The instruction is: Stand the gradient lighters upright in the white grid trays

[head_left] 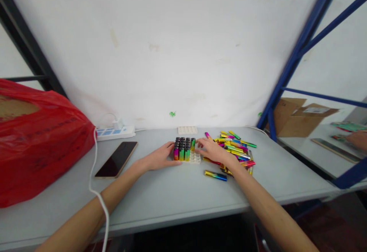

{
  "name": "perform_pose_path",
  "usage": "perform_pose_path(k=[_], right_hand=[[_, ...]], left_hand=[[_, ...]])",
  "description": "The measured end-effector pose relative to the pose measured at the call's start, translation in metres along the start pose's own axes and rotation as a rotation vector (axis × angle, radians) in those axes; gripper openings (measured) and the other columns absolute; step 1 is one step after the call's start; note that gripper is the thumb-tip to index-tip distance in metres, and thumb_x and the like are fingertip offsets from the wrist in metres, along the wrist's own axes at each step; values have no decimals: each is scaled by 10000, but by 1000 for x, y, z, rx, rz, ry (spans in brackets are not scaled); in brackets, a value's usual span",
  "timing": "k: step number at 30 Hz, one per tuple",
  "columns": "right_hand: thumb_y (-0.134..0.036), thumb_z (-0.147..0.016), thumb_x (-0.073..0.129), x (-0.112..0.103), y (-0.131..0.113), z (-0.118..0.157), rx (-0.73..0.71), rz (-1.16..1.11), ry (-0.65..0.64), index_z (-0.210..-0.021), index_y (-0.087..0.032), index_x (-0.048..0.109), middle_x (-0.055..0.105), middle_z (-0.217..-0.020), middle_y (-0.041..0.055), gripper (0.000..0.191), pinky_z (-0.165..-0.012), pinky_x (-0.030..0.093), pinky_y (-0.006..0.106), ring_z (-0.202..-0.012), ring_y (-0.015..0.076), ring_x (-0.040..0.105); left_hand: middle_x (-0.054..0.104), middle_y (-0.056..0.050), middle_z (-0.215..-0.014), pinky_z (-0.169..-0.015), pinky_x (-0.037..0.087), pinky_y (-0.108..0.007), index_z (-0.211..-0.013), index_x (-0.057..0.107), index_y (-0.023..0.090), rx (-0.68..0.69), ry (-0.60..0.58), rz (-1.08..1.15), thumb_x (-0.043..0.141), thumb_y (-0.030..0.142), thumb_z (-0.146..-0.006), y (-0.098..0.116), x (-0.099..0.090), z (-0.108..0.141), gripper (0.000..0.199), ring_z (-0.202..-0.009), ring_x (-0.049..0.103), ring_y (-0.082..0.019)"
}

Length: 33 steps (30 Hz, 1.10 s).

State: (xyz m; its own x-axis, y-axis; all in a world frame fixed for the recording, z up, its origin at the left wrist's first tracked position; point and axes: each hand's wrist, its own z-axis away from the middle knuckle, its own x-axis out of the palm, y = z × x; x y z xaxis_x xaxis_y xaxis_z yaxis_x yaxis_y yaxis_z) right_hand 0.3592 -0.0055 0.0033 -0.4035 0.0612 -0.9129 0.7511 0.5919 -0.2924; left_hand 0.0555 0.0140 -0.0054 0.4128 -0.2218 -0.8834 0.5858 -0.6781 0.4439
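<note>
A white holed tray (pixel 195 158) holds upright lighters (pixel 181 150) with black tops and shiny pink, yellow and green bodies, packed on its left side. One more lighter (pixel 193 144) stands at the back of the otherwise bare right part. My left hand (pixel 162 157) grips the left side of the tray and its lighters, thumb along the front, fingers behind. Just right of the lone lighter is my right hand (pixel 211 149), its fingers bent and apart; whether the fingertips touch that lighter is hard to see. A heap of loose coloured lighters (pixel 236 148) spreads beside and under my right wrist.
A single lighter (pixel 215 175) lies before the heap. Another white tray (pixel 187 130) sits by the wall. Leftward are a phone (pixel 117 160), power strip (pixel 120 132), white cable (pixel 94 191) and red bag (pixel 48 141). Beyond the blue frame (pixel 289 68) are a carton (pixel 301 118) and another person's hand (pixel 358 139).
</note>
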Motion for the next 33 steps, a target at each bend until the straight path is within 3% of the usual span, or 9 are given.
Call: perform_pose_path(k=[5,9,13,17,20,23,27,31,33], right_hand=[[-412,-926,790,-36,7,17,138,-119,-245,-1051,-171,758,783,-916,62,273,-790,508,316,-843,228,713],[-328,-829,860,-39,7,18,187,-158,-346,-1087,-173,785,795,-881,35,310,-733,498,287,-764,208,714],[-321,-935,762,-35,3,12,100,-95,-186,-1100,-166,789,770,-892,63,228,-810,501,317,-827,221,699],[-362,-995,684,-37,1,9,45,-81,87,-900,-176,747,713,-861,75,218,-835,501,348,-833,223,662],[-486,-983,688,-40,-3,8,139,-311,274,-842,-205,676,671,-758,24,314,-766,517,342,-718,196,634],[-575,-897,765,-41,-11,8,245,-752,396,-891,-223,630,684,-802,-7,377,-733,559,329,-694,172,663],[-543,-758,898,-41,-23,8,290,-1124,404,-854,-225,575,714,-905,0,463,-824,612,348,-841,195,752],[-499,-772,885,-38,-29,7,277,-1188,364,-1141,-262,642,728,-1073,28,501,-876,632,389,-905,197,754],[-510,-810,836,-35,-29,5,264,-1144,326,-1202,-249,656,714,-1047,28,503,-870,627,380,-872,177,725]], left_hand=[[534,-156,-1589,-1264,411,-468,-1525,515,190,-9,3,-5,727,687,-891,1,0,1,833,-1460,534,-373],[537,-156,-1585,-1264,413,-473,-1522,523,191,-10,0,-8,732,672,-892,2,-1,1,820,-1452,541,-373],[519,-167,-1601,-1277,400,-485,-1529,518,183,-24,-10,3,738,663,-889,3,-2,1,830,-1464,531,-380],[522,-163,-1601,-1285,388,-482,-1525,526,192,-11,-14,0,725,668,-900,3,-2,0,810,-1469,526,-370],[524,-160,-1603,-1290,378,-474,-1527,526,192,-13,-12,3,721,670,-898,2,-1,0,813,-1477,518,-368],[525,-168,-1600,-1289,377,-475,-1541,507,179,-26,-12,11,719,679,-894,2,-1,0,845,-1476,519,-373],[551,-151,-1574,-1273,398,-468,-1542,500,199,-5,-8,21,702,695,-905,2,-1,1,832,-1445,550,-367],[554,-147,-1566,-1272,396,-470,-1549,492,203,8,-3,19,701,692,-908,0,-1,1,833,-1442,548,-361],[561,-143,-1561,-1266,403,-476,-1548,494,212,16,9,25,705,691,-906,0,0,1,829,-1434,554,-361]])
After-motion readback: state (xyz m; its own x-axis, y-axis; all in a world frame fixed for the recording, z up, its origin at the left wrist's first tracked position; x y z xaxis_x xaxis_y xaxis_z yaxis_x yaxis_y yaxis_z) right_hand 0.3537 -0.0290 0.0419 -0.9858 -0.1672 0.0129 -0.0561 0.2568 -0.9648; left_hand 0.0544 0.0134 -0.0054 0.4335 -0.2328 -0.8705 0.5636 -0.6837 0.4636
